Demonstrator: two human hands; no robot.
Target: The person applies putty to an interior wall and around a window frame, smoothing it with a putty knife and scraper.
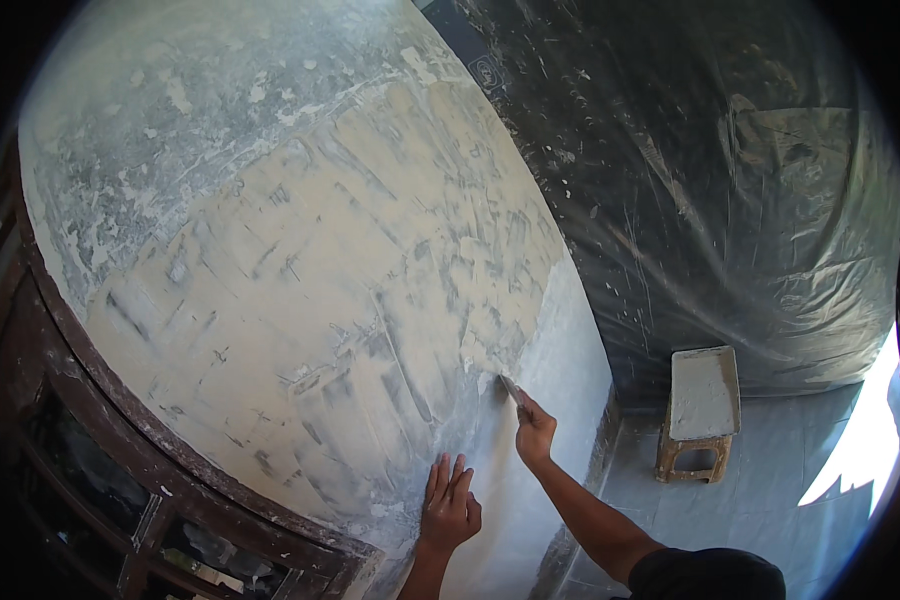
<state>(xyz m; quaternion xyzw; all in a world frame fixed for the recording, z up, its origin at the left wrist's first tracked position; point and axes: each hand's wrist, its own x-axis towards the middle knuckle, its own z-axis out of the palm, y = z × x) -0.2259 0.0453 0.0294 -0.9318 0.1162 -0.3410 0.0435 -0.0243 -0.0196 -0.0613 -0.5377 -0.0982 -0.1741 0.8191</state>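
Observation:
My right hand (536, 428) is closed round a putty knife (511, 388), its blade edge against the wall (567, 345) where the cream filler coat stops. Lower and to the left, my left hand (449, 503) lies against the wall with its fingers stretched out and holds nothing. Cream filler (300, 270) covers the middle of the wall in uneven strokes, with grey patches showing through. Above it the surface is grey and flaking. Bare pale grey wall surrounds both hands on the lower right.
A dark brown wooden frame with glass panes (85, 380) borders the wall on the left. Dark plastic sheeting (690, 220) hangs at the right. On the grey floor (630, 510) stands a small stool (667, 462) bearing a shallow tray (678, 432) of pale filler.

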